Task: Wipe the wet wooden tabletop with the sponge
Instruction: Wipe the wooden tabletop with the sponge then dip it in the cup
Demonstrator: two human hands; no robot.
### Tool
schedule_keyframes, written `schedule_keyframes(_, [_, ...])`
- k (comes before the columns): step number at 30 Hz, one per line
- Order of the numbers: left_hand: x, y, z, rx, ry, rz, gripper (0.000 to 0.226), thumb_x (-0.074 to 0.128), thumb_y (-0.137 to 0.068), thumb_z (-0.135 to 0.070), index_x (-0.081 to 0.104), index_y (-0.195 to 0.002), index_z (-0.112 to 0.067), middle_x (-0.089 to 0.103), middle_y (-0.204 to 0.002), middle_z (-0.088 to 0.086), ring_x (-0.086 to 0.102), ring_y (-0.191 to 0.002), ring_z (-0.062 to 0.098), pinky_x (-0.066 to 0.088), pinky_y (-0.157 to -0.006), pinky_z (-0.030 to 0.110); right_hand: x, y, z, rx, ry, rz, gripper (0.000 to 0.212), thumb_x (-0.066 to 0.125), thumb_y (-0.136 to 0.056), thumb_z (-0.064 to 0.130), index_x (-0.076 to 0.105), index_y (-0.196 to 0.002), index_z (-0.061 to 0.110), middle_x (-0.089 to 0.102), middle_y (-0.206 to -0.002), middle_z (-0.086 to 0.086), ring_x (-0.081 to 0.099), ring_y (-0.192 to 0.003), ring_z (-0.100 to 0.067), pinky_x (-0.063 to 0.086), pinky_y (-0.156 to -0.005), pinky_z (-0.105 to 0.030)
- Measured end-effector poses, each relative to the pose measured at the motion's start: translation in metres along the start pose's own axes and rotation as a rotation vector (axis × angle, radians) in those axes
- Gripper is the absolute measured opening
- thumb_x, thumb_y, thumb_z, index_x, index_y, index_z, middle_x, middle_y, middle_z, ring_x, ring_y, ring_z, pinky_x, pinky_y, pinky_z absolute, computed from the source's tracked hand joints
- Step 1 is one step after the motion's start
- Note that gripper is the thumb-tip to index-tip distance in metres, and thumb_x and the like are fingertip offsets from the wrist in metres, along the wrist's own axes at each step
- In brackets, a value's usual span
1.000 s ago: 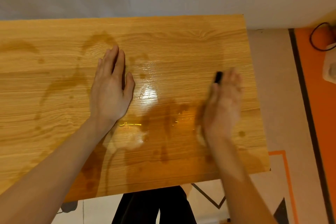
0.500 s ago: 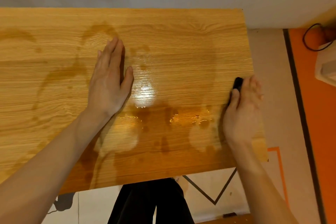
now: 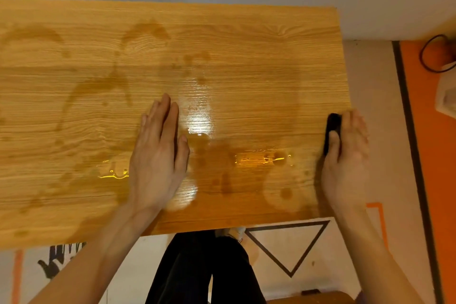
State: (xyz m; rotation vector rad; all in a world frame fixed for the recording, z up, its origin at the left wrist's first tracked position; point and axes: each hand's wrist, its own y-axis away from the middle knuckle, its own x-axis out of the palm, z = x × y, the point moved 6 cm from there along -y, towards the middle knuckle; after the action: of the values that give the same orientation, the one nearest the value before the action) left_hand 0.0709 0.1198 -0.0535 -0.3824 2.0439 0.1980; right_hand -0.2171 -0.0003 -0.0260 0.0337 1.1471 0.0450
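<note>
The wooden tabletop point(image 3: 259, 52) fills the view, marked with damp streaks and shiny puddles of water point(image 3: 264, 158) near the front middle. My left hand point(image 3: 158, 155) lies flat on the wood, palm down, fingers together. My right hand point(image 3: 348, 163) is at the table's right edge, gripping a dark sponge point(image 3: 332, 128) that presses on the surface; only the sponge's far left part shows past my thumb.
A white wall runs behind the table. To the right lies pale floor with a black stripe and an orange mat point(image 3: 431, 180), a black cable point(image 3: 429, 57) and a white object point(image 3: 447, 96). My dark-trousered legs point(image 3: 204, 269) stand below the front edge.
My right hand has swept the sponge rightward from the middle right to the table's right edge. The left hand stays flat, and the view has shifted slightly.
</note>
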Motion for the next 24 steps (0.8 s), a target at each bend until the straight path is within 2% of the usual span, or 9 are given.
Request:
schedule_keyframes(2, [0.000, 0.000, 0.000, 0.006, -0.010, -0.015, 0.054, 0.040, -0.104, -0.020, 0.032, -0.154, 0.000, 0.024, -0.165, 0.012, 0.016, -0.155, 0.024, 0.010, -0.128, 0.040, 0.003, 0.003, 0.006, 0.103, -0.041, -0.052, 0.047, 0.034, -0.105, 0.018, 0.025, -0.150, 0.009, 0.022, -0.159, -0.008, 0.015, -0.149, -0.021, 0.011, -0.123, -0.035])
schedule_keyframes(3, [0.000, 0.000, 0.000, 0.005, -0.013, -0.023, 0.054, 0.040, -0.104, -0.020, 0.033, -0.154, 0.000, 0.025, -0.165, 0.013, 0.017, -0.155, 0.025, 0.011, -0.128, 0.041, 0.011, 0.005, 0.023, 0.087, -0.044, -0.060, 0.047, 0.033, -0.105, 0.019, 0.025, -0.150, 0.008, 0.022, -0.159, -0.008, 0.015, -0.149, -0.021, 0.011, -0.123, -0.033])
schedule_keyframes(8, [0.001, 0.000, 0.000, 0.008, -0.029, -0.039, 0.052, 0.041, -0.105, -0.017, 0.033, -0.154, 0.000, 0.026, -0.165, 0.013, 0.018, -0.155, 0.025, 0.014, -0.127, 0.042, 0.077, 0.028, 0.129, -0.310, 0.046, 0.105, 0.046, 0.029, -0.106, 0.024, 0.028, -0.149, 0.009, 0.022, -0.158, -0.008, 0.015, -0.149, -0.021, 0.014, -0.123, -0.038])
schedule_keyframes(10, [0.002, 0.001, 0.000, 0.007, -0.035, -0.041, 0.053, 0.043, -0.105, -0.016, 0.033, -0.154, -0.001, 0.026, -0.165, 0.013, 0.018, -0.155, 0.024, 0.014, -0.127, 0.042, 0.081, 0.049, 0.132, -0.390, 0.080, 0.101, 0.047, 0.034, -0.104, 0.023, 0.030, -0.149, 0.011, 0.027, -0.157, -0.007, 0.021, -0.147, -0.022, 0.021, -0.121, -0.040])
schedule_keyframes(13, [0.002, 0.001, 0.001, 0.014, -0.024, -0.053, 0.053, 0.042, -0.105, -0.017, 0.032, -0.154, 0.000, 0.026, -0.165, 0.013, 0.019, -0.155, 0.025, 0.016, -0.127, 0.044, 0.075, 0.109, 0.103, -0.484, 0.097, 0.186, 0.054, 0.042, -0.097, 0.023, 0.028, -0.149, 0.014, 0.028, -0.157, -0.005, 0.021, -0.147, -0.023, 0.027, -0.118, -0.044])
schedule_keyframes(16, [0.002, 0.001, 0.000, 0.012, -0.016, -0.055, 0.053, 0.042, -0.104, -0.016, 0.033, -0.154, 0.000, 0.026, -0.165, 0.013, 0.019, -0.155, 0.026, 0.016, -0.127, 0.044, 0.068, 0.135, 0.089, -0.566, 0.036, 0.191, 0.049, 0.046, -0.091, 0.019, 0.045, -0.140, 0.017, 0.040, -0.151, -0.004, 0.031, -0.144, -0.024, 0.031, -0.115, -0.046])
schedule_keyframes(19, [0.002, 0.000, 0.000, 0.000, -0.027, -0.046, 0.053, 0.043, -0.105, -0.016, 0.033, -0.154, -0.001, 0.025, -0.165, 0.012, 0.018, -0.155, 0.025, 0.013, -0.128, 0.040, 0.078, 0.088, 0.122, -0.570, 0.036, 0.190, 0.048, 0.056, -0.093, 0.011, 0.046, -0.140, 0.014, 0.040, -0.151, -0.005, 0.030, -0.144, -0.025, 0.025, -0.119, -0.043])
schedule_keyframes(22, [0.002, 0.000, 0.000, -0.008, -0.041, -0.036, 0.053, 0.042, -0.106, -0.016, 0.031, -0.155, -0.003, 0.024, -0.166, 0.010, 0.016, -0.156, 0.023, 0.009, -0.128, 0.035, 0.094, 0.034, 0.156, -0.489, 0.049, 0.204, 0.044, 0.040, -0.104, 0.020, 0.035, -0.146, 0.012, 0.030, -0.156, -0.005, 0.020, -0.147, -0.021, 0.012, -0.123, -0.037])
schedule_keyframes(24, [0.002, -0.001, 0.000, -0.016, -0.046, -0.034, 0.053, 0.042, -0.106, -0.017, 0.031, -0.156, -0.003, 0.024, -0.166, 0.010, 0.016, -0.156, 0.022, 0.010, -0.128, 0.036, 0.097, 0.039, 0.154, -0.470, 0.070, 0.197, 0.046, 0.032, -0.105, 0.027, 0.029, -0.149, 0.012, 0.024, -0.159, -0.004, 0.015, -0.149, -0.020, 0.007, -0.123, -0.034])
